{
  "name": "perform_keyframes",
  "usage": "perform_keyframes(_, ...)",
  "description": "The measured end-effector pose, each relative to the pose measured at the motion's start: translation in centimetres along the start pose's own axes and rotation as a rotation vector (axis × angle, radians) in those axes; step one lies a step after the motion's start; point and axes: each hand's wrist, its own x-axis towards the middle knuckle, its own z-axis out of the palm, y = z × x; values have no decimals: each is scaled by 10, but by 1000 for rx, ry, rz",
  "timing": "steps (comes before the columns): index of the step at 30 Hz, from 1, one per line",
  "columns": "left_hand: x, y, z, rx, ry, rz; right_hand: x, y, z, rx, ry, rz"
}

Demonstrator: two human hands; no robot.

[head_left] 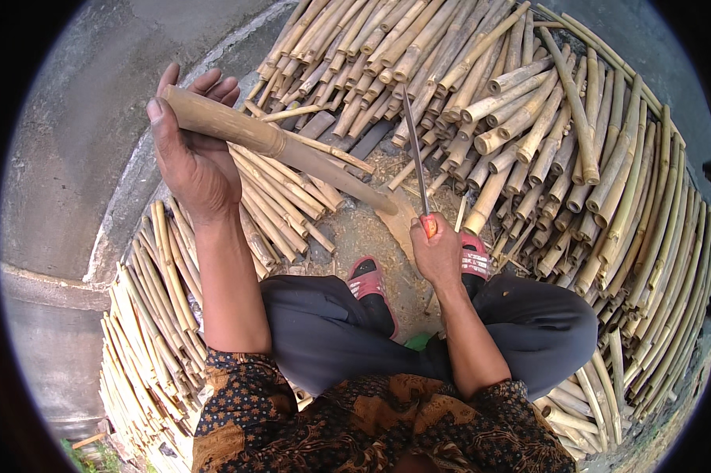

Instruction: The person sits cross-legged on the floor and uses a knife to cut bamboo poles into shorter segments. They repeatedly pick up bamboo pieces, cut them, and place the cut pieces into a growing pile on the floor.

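Note:
My left hand [202, 162] holds a thick bamboo pole [265, 142] near its upper end. The thumb is on the near side and the fingers are loosely behind it. The pole slants down to the right, its lower end at a pale wooden piece [401, 229] on the ground; whether it rests on that, I cannot tell. My right hand [436, 254] is wrapped round the red-orange handle of a long-bladed knife [415, 146]. Its narrow blade points away from me, a little right of the pole and apart from it.
Stacks of cut bamboo [481, 110] fill the far side and curve round the right. More thin bamboo pieces [146, 307] lie at my left beside a concrete ledge [119, 213]. Shavings litter the ground between my pink sandals [367, 280].

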Motion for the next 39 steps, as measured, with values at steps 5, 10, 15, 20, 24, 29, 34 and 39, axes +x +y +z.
perform_keyframes(5,-3,43,-19,-15,89,71,-29,-51,-3,122,-111,-203)
perform_keyframes(10,-42,63,-15,-95,216,61,-62,-93,-7,239,-287,-224)
perform_keyframes(15,-78,83,-11,-49,256,9,-98,-119,-14,347,-280,-484)
perform_keyframes(20,-108,94,-3,-20,191,41,-101,-124,2,106,-400,-390)
perform_keyframes(24,-113,98,-8,-82,238,50,-100,-115,1,153,-415,-63)
perform_keyframes(29,-119,99,-12,-106,229,42,-112,-113,-6,317,-387,-501)
perform_keyframes(34,-116,102,-16,-187,107,46,-98,-115,-2,107,-435,-171)
perform_keyframes(39,-120,102,-12,-229,118,3,-104,-109,-6,263,-383,-371)
